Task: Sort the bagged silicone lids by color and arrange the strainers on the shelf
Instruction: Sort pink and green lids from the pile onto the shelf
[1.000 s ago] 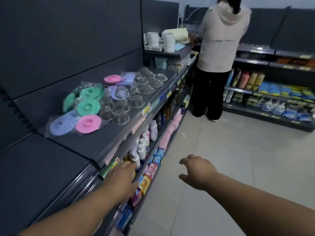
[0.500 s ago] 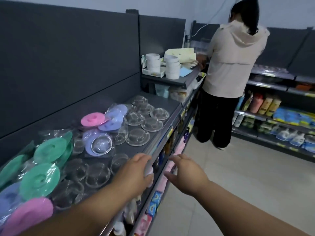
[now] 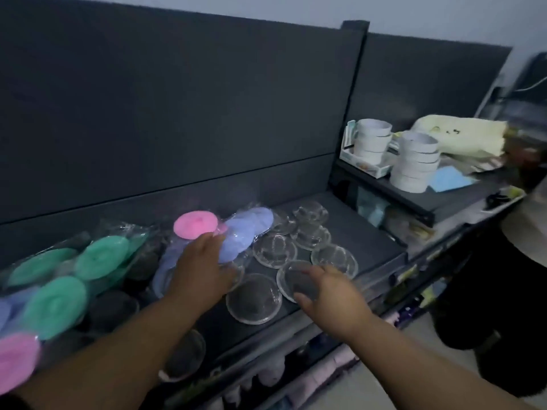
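Note:
Bagged silicone lids lie along the left of the dark shelf point(image 3: 370, 241): green lids point(image 3: 102, 255), a pink lid point(image 3: 195, 224), purple lids point(image 3: 236, 241) and another pink lid point(image 3: 17, 359) at the near left. Several clear mesh strainers point(image 3: 275, 250) sit to their right. My left hand point(image 3: 204, 267) reaches over a purple bag, its straight fingertips at the edge of the pink and purple lids. My right hand point(image 3: 328, 294) hovers spread over the near edge of one strainer point(image 3: 296, 279); I cannot tell whether it touches it.
A higher shelf at the right carries two stacks of white round containers point(image 3: 417, 161), a yellow cloth point(image 3: 461, 137) and a blue sheet point(image 3: 450, 179). A person in dark trousers point(image 3: 503, 291) stands close at the right. Packaged goods fill the lower shelves point(image 3: 325, 368).
The view has closed in on the shelf. Both hands have come up from the shelf's front edge, the left onto the bagged lids, the right over a strainer.

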